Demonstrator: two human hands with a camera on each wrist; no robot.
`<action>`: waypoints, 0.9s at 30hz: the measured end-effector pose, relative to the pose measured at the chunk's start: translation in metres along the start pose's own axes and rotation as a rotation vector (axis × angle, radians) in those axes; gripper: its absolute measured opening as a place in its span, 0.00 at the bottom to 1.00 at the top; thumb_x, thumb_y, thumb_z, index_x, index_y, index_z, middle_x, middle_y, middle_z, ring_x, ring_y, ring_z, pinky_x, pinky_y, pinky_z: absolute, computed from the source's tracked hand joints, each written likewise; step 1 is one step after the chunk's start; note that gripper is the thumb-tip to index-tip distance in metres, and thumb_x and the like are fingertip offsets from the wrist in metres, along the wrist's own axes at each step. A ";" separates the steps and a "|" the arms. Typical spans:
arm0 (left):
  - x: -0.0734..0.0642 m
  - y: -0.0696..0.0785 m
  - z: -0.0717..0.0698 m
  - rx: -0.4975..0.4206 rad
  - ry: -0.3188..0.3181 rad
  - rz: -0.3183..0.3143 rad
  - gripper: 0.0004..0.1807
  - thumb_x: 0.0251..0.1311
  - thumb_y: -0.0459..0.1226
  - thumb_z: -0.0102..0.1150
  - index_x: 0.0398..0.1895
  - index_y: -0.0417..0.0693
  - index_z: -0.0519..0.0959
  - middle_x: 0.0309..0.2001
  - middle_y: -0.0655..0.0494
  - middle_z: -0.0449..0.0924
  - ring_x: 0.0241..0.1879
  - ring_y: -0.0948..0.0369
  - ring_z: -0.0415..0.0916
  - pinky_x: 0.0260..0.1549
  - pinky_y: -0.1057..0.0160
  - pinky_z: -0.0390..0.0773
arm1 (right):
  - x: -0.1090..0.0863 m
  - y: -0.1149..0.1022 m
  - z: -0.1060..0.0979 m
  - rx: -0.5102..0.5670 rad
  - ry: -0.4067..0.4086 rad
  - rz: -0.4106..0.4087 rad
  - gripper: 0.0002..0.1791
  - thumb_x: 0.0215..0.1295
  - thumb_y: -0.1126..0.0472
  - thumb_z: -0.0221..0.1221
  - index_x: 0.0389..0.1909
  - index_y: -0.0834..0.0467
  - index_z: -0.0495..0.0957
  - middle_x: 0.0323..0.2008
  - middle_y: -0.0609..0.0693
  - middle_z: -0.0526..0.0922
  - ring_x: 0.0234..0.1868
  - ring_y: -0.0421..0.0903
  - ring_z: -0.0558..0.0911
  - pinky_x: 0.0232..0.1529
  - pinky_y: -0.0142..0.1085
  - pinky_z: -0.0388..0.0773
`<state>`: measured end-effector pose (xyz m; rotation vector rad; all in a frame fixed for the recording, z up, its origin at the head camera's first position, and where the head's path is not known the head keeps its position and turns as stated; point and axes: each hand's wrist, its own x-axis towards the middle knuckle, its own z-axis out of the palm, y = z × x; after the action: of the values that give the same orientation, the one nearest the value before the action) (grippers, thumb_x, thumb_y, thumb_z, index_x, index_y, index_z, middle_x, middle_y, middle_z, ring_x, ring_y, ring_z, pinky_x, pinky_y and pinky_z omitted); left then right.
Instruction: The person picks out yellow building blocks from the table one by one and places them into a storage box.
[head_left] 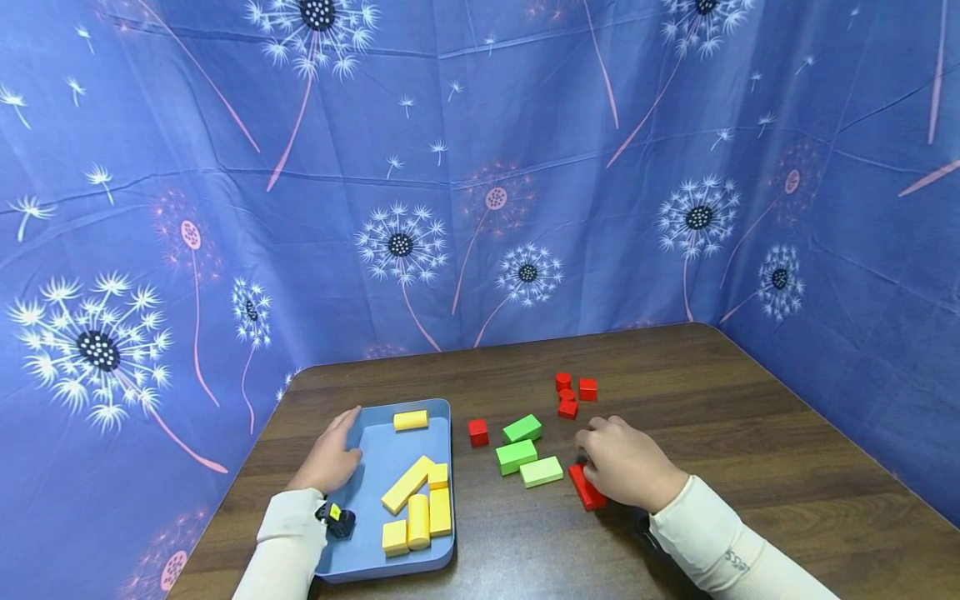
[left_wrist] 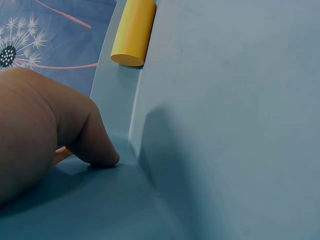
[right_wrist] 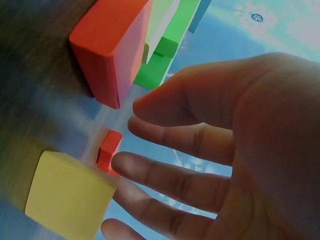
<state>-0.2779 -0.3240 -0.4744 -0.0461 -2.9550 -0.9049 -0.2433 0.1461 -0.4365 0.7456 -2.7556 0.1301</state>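
My left hand [head_left: 327, 454] grips the left wall of a blue tray [head_left: 386, 568], thumb bent over the rim and touching the inside. Several yellow blocks lie in the tray, among them a yellow cylinder [left_wrist: 134, 32] near its far wall. My right hand [head_left: 632, 463] is low over the table, fingers loosely bent with nothing between them. Right by it lies a long red block [head_left: 587, 488]. A yellow block [right_wrist: 70, 195] stands close to its fingertips in the right wrist view; the hand hides this block from the head view.
Between the tray and my right hand lie a red cube [head_left: 477, 432] and green blocks [head_left: 516, 457]. Farther back is a cluster of small red blocks [head_left: 567, 409]. A blue dandelion-print cloth [head_left: 450, 208] hangs behind the wooden table [head_left: 660, 367].
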 end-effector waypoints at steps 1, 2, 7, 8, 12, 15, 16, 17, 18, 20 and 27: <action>0.000 0.000 0.000 -0.003 0.000 0.000 0.41 0.66 0.29 0.51 0.83 0.39 0.51 0.81 0.37 0.51 0.79 0.35 0.51 0.76 0.34 0.57 | 0.000 0.001 0.000 0.002 0.000 0.002 0.05 0.52 0.64 0.70 0.30 0.53 0.84 0.27 0.45 0.76 0.29 0.47 0.75 0.25 0.38 0.76; 0.000 0.000 0.000 -0.004 -0.002 0.001 0.41 0.66 0.29 0.51 0.83 0.39 0.51 0.81 0.37 0.51 0.79 0.35 0.52 0.76 0.34 0.57 | -0.001 0.002 0.000 0.002 -0.002 0.004 0.05 0.52 0.64 0.70 0.30 0.53 0.84 0.27 0.46 0.76 0.29 0.48 0.75 0.25 0.38 0.75; 0.000 -0.001 0.000 -0.002 -0.001 0.001 0.41 0.66 0.29 0.51 0.83 0.39 0.51 0.81 0.37 0.51 0.79 0.35 0.51 0.76 0.34 0.57 | -0.002 0.005 0.001 0.016 -0.038 0.019 0.06 0.50 0.66 0.69 0.29 0.55 0.84 0.26 0.47 0.76 0.28 0.49 0.76 0.23 0.40 0.73; 0.000 -0.001 0.000 -0.001 -0.001 0.002 0.41 0.66 0.29 0.51 0.83 0.39 0.51 0.81 0.37 0.51 0.79 0.35 0.51 0.75 0.34 0.57 | -0.002 0.005 0.002 0.022 -0.046 0.018 0.06 0.49 0.66 0.68 0.29 0.55 0.83 0.26 0.47 0.76 0.28 0.49 0.76 0.23 0.40 0.73; 0.000 -0.001 -0.001 -0.002 0.001 -0.001 0.41 0.67 0.29 0.51 0.83 0.39 0.50 0.81 0.37 0.50 0.79 0.35 0.51 0.75 0.34 0.57 | -0.003 0.006 0.003 0.040 -0.070 0.019 0.08 0.47 0.68 0.69 0.28 0.55 0.83 0.26 0.47 0.76 0.28 0.48 0.77 0.25 0.40 0.73; 0.000 -0.001 0.000 -0.001 -0.001 -0.001 0.41 0.67 0.29 0.50 0.83 0.39 0.51 0.81 0.37 0.50 0.79 0.35 0.51 0.75 0.34 0.57 | -0.004 0.005 0.002 0.053 -0.093 0.022 0.09 0.46 0.69 0.68 0.28 0.54 0.84 0.26 0.47 0.76 0.28 0.47 0.77 0.26 0.40 0.74; 0.000 -0.001 0.000 -0.002 -0.002 0.000 0.41 0.67 0.29 0.51 0.83 0.39 0.51 0.81 0.37 0.50 0.79 0.35 0.51 0.75 0.34 0.57 | -0.004 0.004 0.002 0.056 -0.103 0.025 0.09 0.45 0.69 0.68 0.28 0.54 0.84 0.26 0.47 0.76 0.28 0.47 0.77 0.26 0.40 0.74; 0.000 -0.001 0.000 0.000 -0.001 0.004 0.41 0.66 0.29 0.51 0.83 0.39 0.51 0.81 0.37 0.50 0.79 0.35 0.51 0.75 0.34 0.57 | -0.004 0.004 0.002 0.059 -0.109 0.026 0.10 0.45 0.69 0.68 0.29 0.54 0.84 0.26 0.47 0.76 0.28 0.47 0.77 0.26 0.41 0.74; 0.000 -0.001 0.000 0.000 0.000 0.006 0.41 0.66 0.29 0.51 0.83 0.39 0.51 0.81 0.36 0.51 0.79 0.34 0.51 0.75 0.34 0.57 | -0.004 0.004 0.002 0.062 -0.116 0.029 0.10 0.44 0.70 0.67 0.29 0.54 0.84 0.27 0.47 0.76 0.28 0.47 0.77 0.26 0.41 0.74; 0.000 -0.001 0.000 -0.002 -0.001 0.005 0.41 0.66 0.29 0.51 0.83 0.39 0.51 0.81 0.36 0.51 0.79 0.35 0.51 0.75 0.34 0.57 | -0.004 0.003 0.002 0.065 -0.121 0.030 0.11 0.44 0.70 0.67 0.30 0.55 0.84 0.27 0.48 0.76 0.28 0.46 0.76 0.26 0.41 0.74; 0.000 -0.002 0.000 0.004 -0.002 0.010 0.41 0.67 0.29 0.51 0.83 0.39 0.51 0.81 0.36 0.51 0.79 0.35 0.51 0.76 0.34 0.57 | -0.004 0.002 0.001 0.083 -0.164 0.051 0.15 0.41 0.72 0.66 0.34 0.56 0.83 0.29 0.49 0.75 0.27 0.46 0.75 0.26 0.41 0.73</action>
<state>-0.2781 -0.3253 -0.4756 -0.0614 -2.9555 -0.8981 -0.2412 0.1499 -0.4391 0.7371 -2.9424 0.2032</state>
